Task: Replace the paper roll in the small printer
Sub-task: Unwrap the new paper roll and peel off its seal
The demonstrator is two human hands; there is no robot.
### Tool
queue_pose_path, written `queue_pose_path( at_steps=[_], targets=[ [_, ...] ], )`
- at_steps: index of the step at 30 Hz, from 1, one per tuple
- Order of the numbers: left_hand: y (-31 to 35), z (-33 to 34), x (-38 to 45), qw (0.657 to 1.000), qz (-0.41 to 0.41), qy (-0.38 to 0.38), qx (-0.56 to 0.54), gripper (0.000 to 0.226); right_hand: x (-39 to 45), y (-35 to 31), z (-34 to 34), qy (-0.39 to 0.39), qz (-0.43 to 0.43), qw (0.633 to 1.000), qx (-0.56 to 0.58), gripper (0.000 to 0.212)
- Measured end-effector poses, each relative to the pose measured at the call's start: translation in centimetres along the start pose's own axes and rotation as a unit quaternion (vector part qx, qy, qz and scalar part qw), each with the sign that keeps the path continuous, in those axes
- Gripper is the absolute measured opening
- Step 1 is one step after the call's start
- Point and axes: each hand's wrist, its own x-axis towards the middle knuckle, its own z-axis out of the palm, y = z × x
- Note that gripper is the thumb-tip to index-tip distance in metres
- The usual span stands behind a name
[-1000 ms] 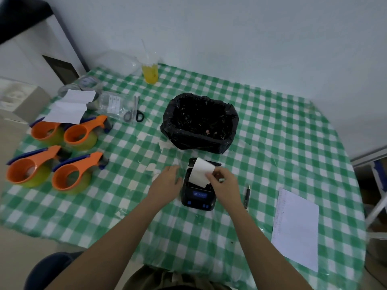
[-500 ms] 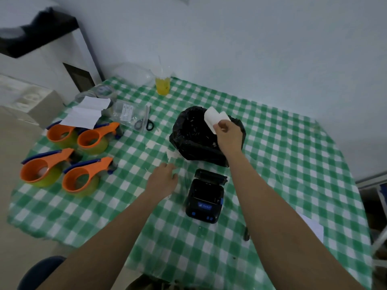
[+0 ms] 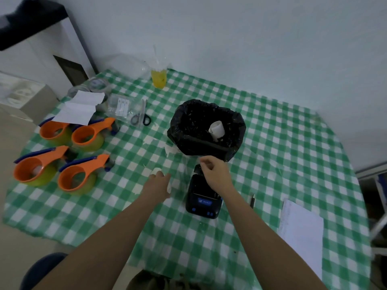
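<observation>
My right hand hovers loosely curled, holding nothing, over the printer; the bin rim sits just beyond, open cloth rightward.

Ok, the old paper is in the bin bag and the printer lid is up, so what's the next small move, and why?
Probably bring the left hand across to the printer and seat the white roll it seems to hold. The discarded paper already lies in the black bin bag, the lid stands open, and the right hand hovers over the printer holding nothing visible.
</observation>
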Motion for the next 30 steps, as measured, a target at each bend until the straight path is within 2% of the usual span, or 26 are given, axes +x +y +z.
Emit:
queue_pose_path(
  at_steps=[5,8,11,13,19,21,23,25,27,30],
  targets=[
    [-0.2,0.2,0.0,0.999,0.024,0.026,0.018,0.046,-1.1,0.6,0.3,-0.020,0.006,0.999,-0.024,0.021],
    [0.5,-0.9,-0.8,0.992,0.033,0.057,-0.107,0.048,-1.4,1.2,0.4,-0.035,0.011,0.999,-0.021,0.021],
    [2.2,-3.4,-2.3,0.949,0.079,0.093,-0.290,0.044,-2.0,1.3,0.3,-0.035,0.000,0.999,0.019,0.019],
    [3.2,-4.9,-3.4,0.918,0.102,0.081,-0.374,0.040,-2.6,1.0,0.0,-0.030,-0.010,0.997,0.064,0.018],
    [4.7,-7.1,-5.5,0.838,0.135,0.014,-0.529,0.032,-4.7,-1.0,-1.9,-0.064,-0.003,0.961,0.270,0.018],
    [5.3,-7.5,-6.0,0.804,0.143,-0.007,-0.577,0.028,-5.2,-1.4,-2.7,-0.082,-0.005,0.953,0.292,0.022],
    [5.6,-7.7,-6.3,0.784,0.150,-0.015,-0.602,0.027,-5.5,-1.8,-3.2,-0.086,-0.016,0.950,0.299,0.026],
    [5.8,-8.0,-6.6,0.785,0.155,-0.016,-0.599,0.031,-5.7,-2.0,-3.4,-0.069,-0.020,0.949,0.308,0.025],
    [6.1,-8.3,-6.8,0.807,0.160,-0.001,-0.568,0.039,-5.8,-2.1,-3.6,-0.047,-0.019,0.947,0.316,0.023],
    [6.4,-8.7,-7.1,0.840,0.180,0.073,-0.506,0.044,-5.9,-2.2,-3.9,-0.028,-0.013,0.945,0.326,0.021]
  ],
)
